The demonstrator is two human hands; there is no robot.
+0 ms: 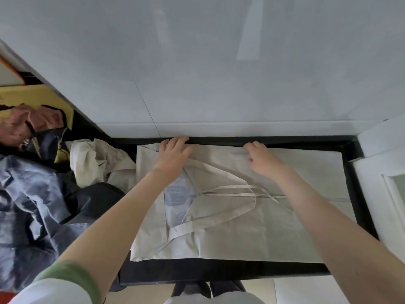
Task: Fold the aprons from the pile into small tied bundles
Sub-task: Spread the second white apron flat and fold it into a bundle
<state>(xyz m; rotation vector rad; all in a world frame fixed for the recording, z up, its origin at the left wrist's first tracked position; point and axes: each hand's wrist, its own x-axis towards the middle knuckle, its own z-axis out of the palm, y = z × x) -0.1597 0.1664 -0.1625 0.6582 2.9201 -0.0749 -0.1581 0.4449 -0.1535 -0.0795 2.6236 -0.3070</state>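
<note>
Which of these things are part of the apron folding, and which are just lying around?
Part of the job: left hand and right hand at the far edge of the beige apron; its ties; pile of crumpled aprons; black table.

Lying about: yellow board; pinkish cloth, possibly another apron.

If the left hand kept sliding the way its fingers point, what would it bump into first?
The left hand has its fingertips at the beige apron's far edge; next comes a narrow strip of black table, then probably the pale wall right behind it.
</note>
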